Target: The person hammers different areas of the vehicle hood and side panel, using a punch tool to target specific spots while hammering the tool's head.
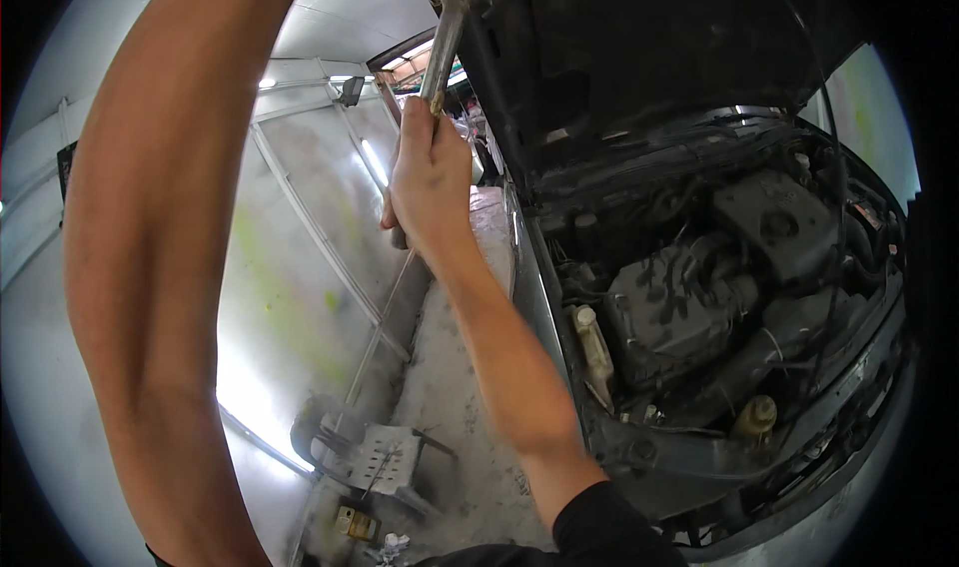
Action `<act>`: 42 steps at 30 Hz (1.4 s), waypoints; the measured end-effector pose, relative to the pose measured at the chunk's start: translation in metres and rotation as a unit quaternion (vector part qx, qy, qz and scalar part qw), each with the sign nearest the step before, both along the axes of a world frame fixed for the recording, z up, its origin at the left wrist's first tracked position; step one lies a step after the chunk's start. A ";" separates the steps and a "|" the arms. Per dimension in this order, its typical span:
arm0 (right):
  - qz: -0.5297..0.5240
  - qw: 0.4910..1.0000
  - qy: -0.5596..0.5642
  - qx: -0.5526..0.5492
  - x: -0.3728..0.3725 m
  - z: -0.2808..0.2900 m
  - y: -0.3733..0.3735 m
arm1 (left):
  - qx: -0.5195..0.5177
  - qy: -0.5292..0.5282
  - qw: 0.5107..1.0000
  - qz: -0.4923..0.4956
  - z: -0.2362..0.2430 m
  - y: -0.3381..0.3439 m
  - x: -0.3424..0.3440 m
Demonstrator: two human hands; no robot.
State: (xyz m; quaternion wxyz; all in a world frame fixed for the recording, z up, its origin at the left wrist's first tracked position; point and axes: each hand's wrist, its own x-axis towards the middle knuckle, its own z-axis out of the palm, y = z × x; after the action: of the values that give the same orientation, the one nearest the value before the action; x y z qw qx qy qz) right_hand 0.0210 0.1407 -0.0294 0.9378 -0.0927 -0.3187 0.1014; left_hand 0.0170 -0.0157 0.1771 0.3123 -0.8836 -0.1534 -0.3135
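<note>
My right hand (pixel 435 177) is closed around the handle of a hammer (pixel 445 52), raised with its metal head near the top edge of the view. Up along the left side stretches my left forearm (pixel 165 187); its hand lies beyond the top edge and cannot be seen. Right of the hammer, a car's raised hood (pixel 649 47) shows its dark underside. Below the hood lies the engine bay (pixel 679 307), with dusty black covers and hoses.
A pale plastic chair (pixel 385 457) stands on the dusty floor at the lower left, near a small yellow container (pixel 357 523). The white wall (pixel 290 307) has yellow-green paint marks. A thin dark rod (pixel 839 167) crosses the engine bay's right side.
</note>
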 end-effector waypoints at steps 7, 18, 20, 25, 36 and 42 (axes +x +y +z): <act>0.126 0.984 0.122 0.030 0.008 -0.017 -0.035 | 0.005 -0.027 0.999 0.038 -0.007 -0.009 -0.003; 0.061 0.997 0.049 -0.029 -0.024 -0.019 -0.016 | 0.034 -0.019 0.998 0.054 -0.002 -0.004 -0.005; 0.009 0.995 0.097 0.004 -0.017 -0.007 -0.022 | 0.043 -0.016 0.998 0.034 -0.001 -0.002 -0.005; -0.067 0.988 -0.123 -0.067 -0.022 0.003 0.006 | -0.021 -0.002 0.999 0.042 0.000 -0.004 -0.003; 0.018 0.993 -0.107 -0.057 -0.027 0.008 -0.009 | 0.030 0.008 0.999 0.041 -0.001 -0.006 -0.004; 0.115 0.988 0.099 -0.002 -0.012 -0.006 -0.030 | 0.002 -0.015 1.000 0.020 -0.006 -0.004 -0.006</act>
State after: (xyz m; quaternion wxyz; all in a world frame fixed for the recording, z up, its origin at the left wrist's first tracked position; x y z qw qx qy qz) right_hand 0.0093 0.1106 -0.0352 0.9467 -0.0468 -0.2323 0.2180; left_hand 0.0105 -0.0200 0.1713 0.3183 -0.8749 -0.1749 -0.3204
